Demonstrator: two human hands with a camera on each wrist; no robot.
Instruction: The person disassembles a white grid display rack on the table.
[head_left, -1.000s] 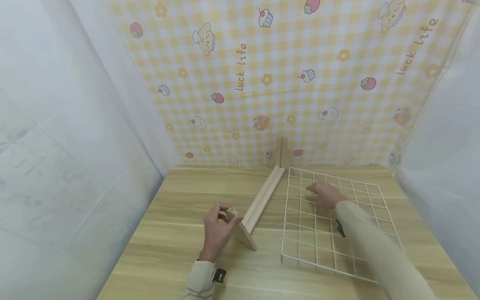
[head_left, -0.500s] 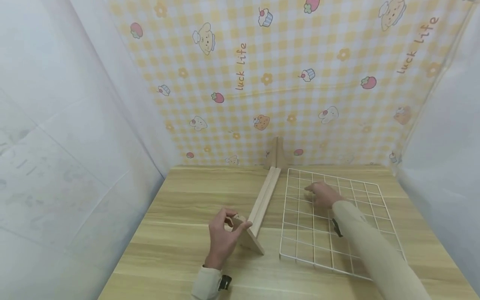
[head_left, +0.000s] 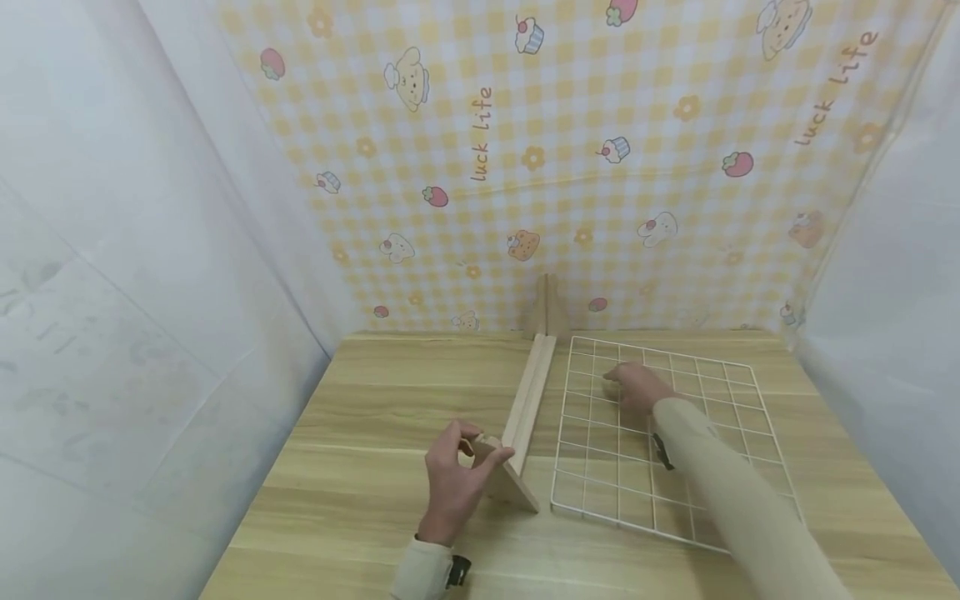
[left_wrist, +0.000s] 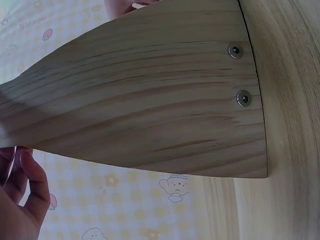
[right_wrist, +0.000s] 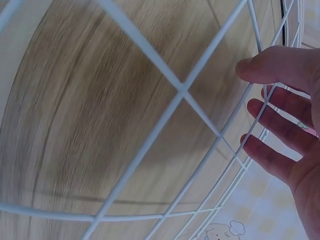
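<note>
In the head view my left hand (head_left: 455, 487) grips the upper end of the near side panel of a wooden stand (head_left: 516, 489). That panel fills much of the left wrist view, its curved pale board (left_wrist: 140, 100) showing two metal screws (left_wrist: 243, 98) near the base. A long crossbar (head_left: 531, 392) joins it to the matching far panel (head_left: 547, 308). Right of the stand, a white wire grid (head_left: 563, 417) is held by my right hand (head_left: 637, 386). In the right wrist view, the thumb (right_wrist: 260, 69) and fingers lie on opposite sides of its wires.
A wood-grain table (head_left: 345, 433) lies beneath everything. Behind it hangs a yellow checked cloth (head_left: 480, 217) with cartoon prints, close to the far panel. White sheets hang at the left (head_left: 150, 275) and right (head_left: 885, 333) sides.
The near end of the stand has shifted right and towards me with my left hand, while its far end has swung left. My right hand and the wire grid have moved slightly left.
</note>
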